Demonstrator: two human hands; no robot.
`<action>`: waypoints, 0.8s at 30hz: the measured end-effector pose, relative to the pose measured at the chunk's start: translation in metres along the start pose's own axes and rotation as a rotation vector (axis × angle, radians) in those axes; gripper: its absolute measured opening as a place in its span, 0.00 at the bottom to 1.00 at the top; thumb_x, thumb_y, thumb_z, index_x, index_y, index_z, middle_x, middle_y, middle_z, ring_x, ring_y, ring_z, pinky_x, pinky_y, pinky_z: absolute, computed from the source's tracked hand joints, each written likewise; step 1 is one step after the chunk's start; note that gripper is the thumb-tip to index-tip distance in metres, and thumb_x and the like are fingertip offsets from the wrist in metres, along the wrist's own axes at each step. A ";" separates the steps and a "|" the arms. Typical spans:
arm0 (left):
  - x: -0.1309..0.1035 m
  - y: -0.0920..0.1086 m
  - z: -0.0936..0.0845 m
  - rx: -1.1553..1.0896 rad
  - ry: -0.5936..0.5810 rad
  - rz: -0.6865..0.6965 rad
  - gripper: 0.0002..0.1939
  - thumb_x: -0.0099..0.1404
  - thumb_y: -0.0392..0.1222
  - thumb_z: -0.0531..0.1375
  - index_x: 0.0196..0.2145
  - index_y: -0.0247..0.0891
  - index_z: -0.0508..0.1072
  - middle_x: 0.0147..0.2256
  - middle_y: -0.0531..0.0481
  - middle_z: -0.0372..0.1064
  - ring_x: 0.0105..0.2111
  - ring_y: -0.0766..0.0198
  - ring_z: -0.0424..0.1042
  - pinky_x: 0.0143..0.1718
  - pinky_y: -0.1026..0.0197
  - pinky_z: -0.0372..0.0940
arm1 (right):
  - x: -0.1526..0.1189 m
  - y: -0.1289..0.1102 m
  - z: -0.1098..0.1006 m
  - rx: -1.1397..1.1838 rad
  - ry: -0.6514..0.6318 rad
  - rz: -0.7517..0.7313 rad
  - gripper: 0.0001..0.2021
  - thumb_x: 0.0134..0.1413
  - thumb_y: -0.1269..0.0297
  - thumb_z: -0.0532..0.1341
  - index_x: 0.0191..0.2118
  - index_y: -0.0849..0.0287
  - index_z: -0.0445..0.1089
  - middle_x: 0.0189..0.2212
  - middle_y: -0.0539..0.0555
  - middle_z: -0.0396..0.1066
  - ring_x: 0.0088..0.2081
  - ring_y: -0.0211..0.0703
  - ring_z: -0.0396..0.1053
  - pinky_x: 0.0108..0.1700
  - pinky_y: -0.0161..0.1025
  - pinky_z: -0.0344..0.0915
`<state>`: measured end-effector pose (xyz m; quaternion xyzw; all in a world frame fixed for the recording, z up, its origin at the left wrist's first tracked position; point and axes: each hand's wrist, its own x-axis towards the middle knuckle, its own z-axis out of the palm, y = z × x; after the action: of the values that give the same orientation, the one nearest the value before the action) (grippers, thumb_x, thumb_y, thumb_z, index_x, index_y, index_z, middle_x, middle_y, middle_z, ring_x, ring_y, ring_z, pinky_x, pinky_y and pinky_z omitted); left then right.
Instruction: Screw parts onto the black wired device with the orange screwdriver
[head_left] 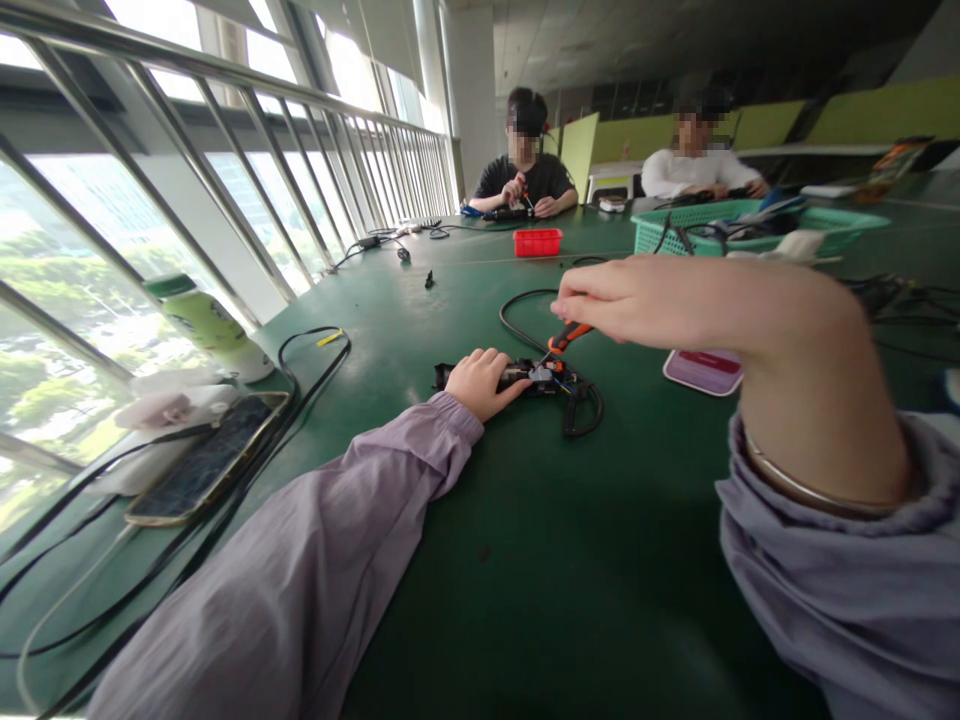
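On the green table (465, 520) lies a black cylindrical device (514, 377), its right end opened up with small parts and thin wires showing. My left hand (484, 384) is wrapped over its middle and holds it against the table. A black cable runs from the device and loops behind and to the right of it. In my right hand (600, 298) is an orange and black screwdriver (566, 338), gripped at the handle and tilted, its tip down at the device's opened end.
A phone (210, 460), cables and a green-capped bottle (214, 325) are at the left by the railing. A red box (538, 242), a teal basket (847, 228) and a purple-white card (703, 370) lie further off. Two people sit across the table.
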<state>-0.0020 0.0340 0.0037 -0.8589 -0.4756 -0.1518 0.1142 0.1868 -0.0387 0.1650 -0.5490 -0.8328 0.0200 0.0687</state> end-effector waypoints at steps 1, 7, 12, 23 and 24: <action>0.000 0.000 0.000 -0.001 -0.002 -0.001 0.22 0.64 0.60 0.49 0.38 0.37 0.68 0.37 0.46 0.67 0.38 0.57 0.65 0.40 0.57 0.60 | -0.001 0.001 0.000 -0.002 -0.005 -0.004 0.16 0.56 0.52 0.47 0.37 0.55 0.67 0.32 0.53 0.70 0.29 0.42 0.65 0.31 0.39 0.55; -0.001 -0.001 -0.001 -0.003 -0.007 0.000 0.23 0.65 0.59 0.49 0.38 0.37 0.68 0.37 0.46 0.67 0.38 0.57 0.65 0.40 0.57 0.60 | -0.005 0.004 -0.003 -0.043 -0.016 0.051 0.16 0.52 0.55 0.53 0.46 0.54 0.63 0.31 0.53 0.70 0.25 0.40 0.64 0.27 0.38 0.54; 0.000 -0.002 0.001 -0.010 0.005 0.001 0.23 0.64 0.60 0.49 0.38 0.37 0.68 0.37 0.46 0.67 0.38 0.57 0.65 0.40 0.57 0.60 | -0.004 -0.001 -0.005 0.037 -0.127 0.085 0.17 0.55 0.51 0.49 0.40 0.57 0.66 0.22 0.52 0.68 0.22 0.40 0.64 0.27 0.38 0.55; 0.000 0.000 0.000 -0.011 -0.006 -0.005 0.22 0.64 0.59 0.49 0.39 0.37 0.68 0.37 0.46 0.67 0.38 0.57 0.65 0.41 0.57 0.60 | -0.002 0.001 -0.003 0.029 -0.117 0.067 0.17 0.53 0.50 0.52 0.39 0.56 0.67 0.22 0.51 0.69 0.22 0.40 0.64 0.27 0.39 0.53; 0.000 0.000 0.000 -0.010 -0.005 -0.005 0.22 0.64 0.59 0.49 0.38 0.37 0.68 0.37 0.46 0.67 0.38 0.57 0.65 0.41 0.57 0.60 | -0.002 0.001 -0.003 0.033 -0.131 0.065 0.17 0.53 0.50 0.52 0.39 0.56 0.67 0.21 0.51 0.68 0.22 0.40 0.63 0.27 0.39 0.53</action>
<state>-0.0023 0.0338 0.0039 -0.8587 -0.4771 -0.1523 0.1086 0.1888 -0.0407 0.1679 -0.5721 -0.8167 0.0719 0.0222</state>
